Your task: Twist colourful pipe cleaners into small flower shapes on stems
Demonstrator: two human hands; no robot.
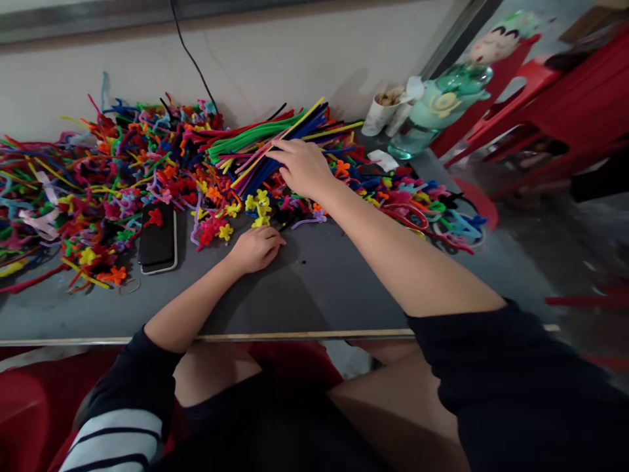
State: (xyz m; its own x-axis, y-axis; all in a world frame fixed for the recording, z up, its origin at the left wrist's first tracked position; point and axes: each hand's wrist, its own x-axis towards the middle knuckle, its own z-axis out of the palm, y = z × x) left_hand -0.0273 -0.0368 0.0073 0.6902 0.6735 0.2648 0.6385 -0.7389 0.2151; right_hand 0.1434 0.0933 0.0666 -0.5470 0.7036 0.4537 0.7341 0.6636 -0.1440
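Observation:
My right hand [303, 169] reaches over a bundle of straight pipe cleaners, its fingers stretched out and touching the pink pipe cleaners [260, 152]. Green pipe cleaners [260, 134] lie just behind the fingertips, with blue and yellow ones beside them. Close to the table's middle, my left hand [256, 249] rests on the grey tabletop [314, 282] with its fingers curled in. What those fingers hold, if anything, is hidden. Yellow pipe cleaner flowers [260, 204] lie just beyond the left hand.
A wide heap of coloured pipe cleaner pieces [122, 151] runs along the wall. Left of centre lies a dark phone [158, 236] with a red flower on it. Scissors [407, 215], a paper cup [378, 113] and a green figure-shaped bottle [432, 111] stand or lie at right.

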